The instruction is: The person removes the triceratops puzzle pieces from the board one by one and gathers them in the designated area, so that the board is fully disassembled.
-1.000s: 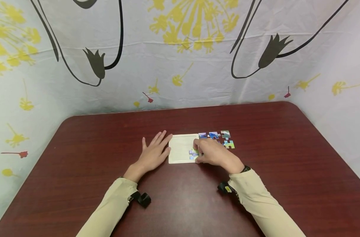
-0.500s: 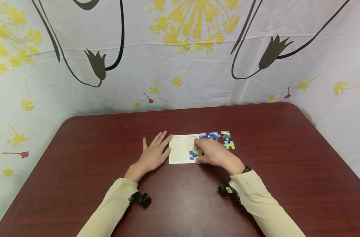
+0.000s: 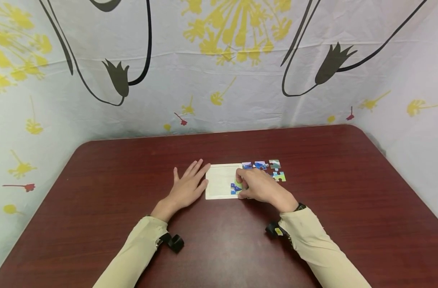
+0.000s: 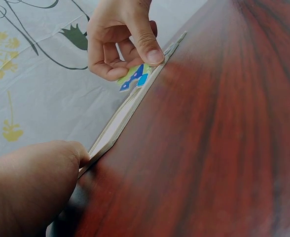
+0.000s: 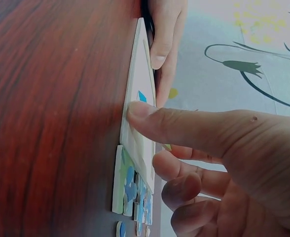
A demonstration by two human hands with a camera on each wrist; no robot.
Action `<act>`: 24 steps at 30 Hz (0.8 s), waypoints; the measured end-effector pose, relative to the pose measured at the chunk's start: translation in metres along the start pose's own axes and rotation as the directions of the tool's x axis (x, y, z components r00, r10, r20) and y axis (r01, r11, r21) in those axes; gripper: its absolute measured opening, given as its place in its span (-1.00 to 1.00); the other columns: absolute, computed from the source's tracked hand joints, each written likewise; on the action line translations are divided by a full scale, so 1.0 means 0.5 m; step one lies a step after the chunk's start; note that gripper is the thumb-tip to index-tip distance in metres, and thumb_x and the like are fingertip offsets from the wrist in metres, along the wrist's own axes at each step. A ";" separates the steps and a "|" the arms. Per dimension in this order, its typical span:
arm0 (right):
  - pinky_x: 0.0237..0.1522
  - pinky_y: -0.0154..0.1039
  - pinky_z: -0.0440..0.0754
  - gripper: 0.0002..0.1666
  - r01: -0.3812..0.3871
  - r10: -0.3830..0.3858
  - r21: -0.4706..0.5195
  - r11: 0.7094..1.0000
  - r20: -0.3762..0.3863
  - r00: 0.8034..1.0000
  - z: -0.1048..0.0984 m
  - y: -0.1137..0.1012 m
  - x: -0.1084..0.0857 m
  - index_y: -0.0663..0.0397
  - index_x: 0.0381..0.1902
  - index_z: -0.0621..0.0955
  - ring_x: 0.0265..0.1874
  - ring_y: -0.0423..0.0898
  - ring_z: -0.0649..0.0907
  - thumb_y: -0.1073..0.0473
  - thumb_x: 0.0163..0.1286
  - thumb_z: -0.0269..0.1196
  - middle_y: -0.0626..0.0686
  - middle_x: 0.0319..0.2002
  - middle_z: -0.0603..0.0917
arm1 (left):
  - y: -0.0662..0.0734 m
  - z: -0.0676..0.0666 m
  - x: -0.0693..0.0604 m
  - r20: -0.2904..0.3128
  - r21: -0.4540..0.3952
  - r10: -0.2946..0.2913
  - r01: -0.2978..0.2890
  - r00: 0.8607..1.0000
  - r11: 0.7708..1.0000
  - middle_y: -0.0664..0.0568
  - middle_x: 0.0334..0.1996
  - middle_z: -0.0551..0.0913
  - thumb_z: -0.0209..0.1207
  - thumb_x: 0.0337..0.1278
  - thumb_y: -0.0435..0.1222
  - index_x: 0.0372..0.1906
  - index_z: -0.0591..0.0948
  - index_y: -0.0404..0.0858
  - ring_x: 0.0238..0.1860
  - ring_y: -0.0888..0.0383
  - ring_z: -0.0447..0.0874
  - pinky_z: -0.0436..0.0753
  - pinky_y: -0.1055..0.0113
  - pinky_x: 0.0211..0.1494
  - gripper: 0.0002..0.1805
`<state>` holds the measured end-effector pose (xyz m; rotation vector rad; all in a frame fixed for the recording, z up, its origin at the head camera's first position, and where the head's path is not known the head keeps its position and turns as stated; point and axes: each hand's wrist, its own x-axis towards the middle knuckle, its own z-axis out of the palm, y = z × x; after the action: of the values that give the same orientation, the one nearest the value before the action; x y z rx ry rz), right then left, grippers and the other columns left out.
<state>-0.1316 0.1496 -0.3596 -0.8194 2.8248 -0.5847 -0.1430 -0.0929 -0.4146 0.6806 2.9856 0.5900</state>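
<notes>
A pale puzzle frame lies flat on the table. My left hand is spread at its left side, straight fingers touching the edge. At the frame's lower right corner, my right hand pinches a blue and green jigsaw piece between thumb and fingertips. In the left wrist view, the jigsaw piece looks slightly tilted over the frame. The right wrist view shows the thumb hiding most of it. Whether the piece is seated cannot be told.
Several loose jigsaw pieces lie right of the frame, some hidden behind the right hand. The dark red wooden table ends at a patterned cloth behind. A black wrist-worn camera hangs beneath the left sleeve.
Between one second and half a second ago, the visible part of the pinched piece went from pale lilac to blue with green. Both hands have stayed almost in place.
</notes>
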 end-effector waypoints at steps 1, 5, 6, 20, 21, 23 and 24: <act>-0.48 -0.26 0.40 -0.59 0.002 -0.002 -0.002 1.000 -0.003 1.000 0.000 0.000 0.000 0.04 -0.40 0.45 -0.56 -0.20 0.44 0.14 -0.04 0.49 -0.11 -0.56 0.49 | 0.000 0.000 0.000 -0.001 0.002 0.000 0.000 1.000 1.000 0.02 0.44 0.00 -0.20 0.39 0.03 0.45 0.12 0.02 0.44 0.09 -0.16 -0.33 -0.34 0.21 -0.42; -0.48 -0.26 0.40 -0.60 0.017 -0.018 -0.004 1.000 -0.015 1.000 -0.001 0.002 -0.003 0.03 -0.40 0.46 -0.55 -0.20 0.44 0.12 -0.04 0.49 -0.11 -0.55 0.49 | -0.001 0.001 0.000 0.003 0.001 -0.001 0.001 1.000 1.000 0.03 0.45 -0.01 -0.21 0.39 0.03 0.45 0.11 0.02 0.44 0.10 -0.17 -0.34 -0.34 0.22 -0.41; -0.48 -0.26 0.40 -0.60 0.021 -0.021 -0.001 1.000 -0.019 1.000 -0.002 0.003 -0.004 0.02 -0.40 0.46 -0.54 -0.21 0.44 0.11 -0.04 0.49 -0.11 -0.55 0.49 | -0.001 0.000 0.000 0.005 0.000 -0.001 0.001 1.000 1.000 0.03 0.45 -0.01 -0.22 0.40 0.03 0.45 0.11 0.03 0.44 0.10 -0.17 -0.34 -0.34 0.22 -0.41; -0.42 -0.23 0.40 -0.64 0.018 -0.014 0.068 0.998 -0.047 0.999 -0.068 0.044 -0.038 0.08 -0.36 0.48 -0.56 -0.19 0.44 0.13 0.02 0.45 -0.09 -0.55 0.50 | 0.001 0.001 -0.001 0.017 -0.005 -0.005 0.005 1.000 1.000 0.03 0.45 -0.02 -0.23 0.40 0.03 0.45 0.10 0.03 0.44 0.11 -0.18 -0.35 -0.34 0.21 -0.42; -0.42 -0.23 0.40 -0.64 0.009 -0.006 0.065 0.998 -0.045 0.999 -0.073 0.051 -0.043 0.08 -0.35 0.48 -0.55 -0.19 0.44 0.13 0.03 0.44 -0.09 -0.55 0.50 | 0.002 0.001 -0.002 0.018 -0.001 -0.006 0.007 1.000 1.000 0.03 0.45 -0.03 -0.23 0.40 0.03 0.46 0.10 0.03 0.44 0.11 -0.18 -0.34 -0.34 0.21 -0.42; -0.43 -0.23 0.40 -0.64 -0.010 0.013 0.059 0.998 -0.042 0.999 -0.082 0.066 -0.056 0.08 -0.35 0.48 -0.56 -0.18 0.44 0.12 0.03 0.44 -0.09 -0.54 0.50 | 0.003 0.000 -0.002 0.022 0.006 -0.011 0.011 1.000 1.000 0.04 0.45 -0.03 -0.23 0.40 0.03 0.46 0.09 0.04 0.44 0.12 -0.18 -0.34 -0.34 0.22 -0.42; -0.44 -0.23 0.40 -0.64 -0.017 0.020 0.054 0.998 -0.044 0.999 -0.087 0.074 -0.063 0.08 -0.35 0.48 -0.56 -0.19 0.44 0.13 0.02 0.45 -0.10 -0.54 0.50 | 0.004 -0.002 -0.002 0.020 0.007 -0.012 0.012 1.000 1.000 0.04 0.45 -0.03 -0.23 0.40 0.03 0.46 0.09 0.04 0.44 0.12 -0.18 -0.34 -0.34 0.22 -0.42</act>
<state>-0.1337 0.2096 -0.3342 -0.7797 2.8394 -0.6812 -0.1413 -0.0921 -0.4132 0.6643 2.9722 0.5686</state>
